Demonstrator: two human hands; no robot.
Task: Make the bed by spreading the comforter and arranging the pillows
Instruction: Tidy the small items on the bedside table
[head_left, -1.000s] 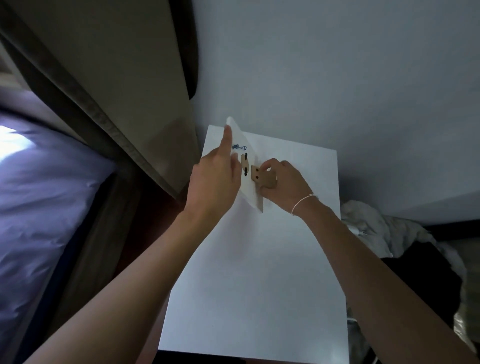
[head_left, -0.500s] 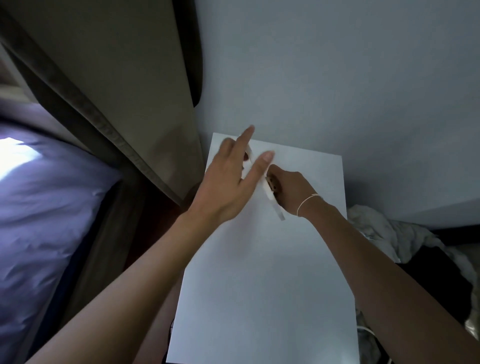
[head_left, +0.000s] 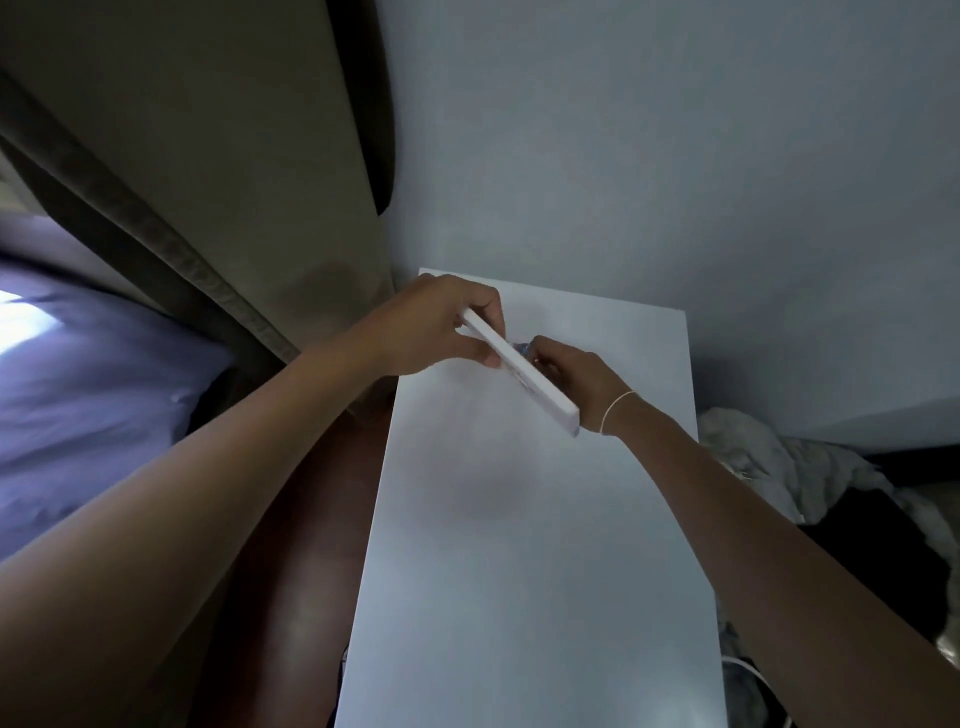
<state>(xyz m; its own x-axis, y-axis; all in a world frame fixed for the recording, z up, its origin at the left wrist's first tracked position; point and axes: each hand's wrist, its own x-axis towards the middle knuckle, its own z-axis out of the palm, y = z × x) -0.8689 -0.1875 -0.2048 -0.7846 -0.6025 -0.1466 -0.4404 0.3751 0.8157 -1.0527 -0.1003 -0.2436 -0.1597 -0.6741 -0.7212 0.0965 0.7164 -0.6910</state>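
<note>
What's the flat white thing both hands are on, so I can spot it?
Start at the white bedside table against the wall, right of the bed. Over its far end the left hand grips a thin white panel, tilted edge-on. It is the only object above that tabletop.

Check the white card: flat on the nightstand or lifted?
Lifted: the left hand grips the card tilted above the nightstand, edge toward the camera.

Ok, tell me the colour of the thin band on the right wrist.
The band is a pale cream-white thread, seen in the head view.
</note>
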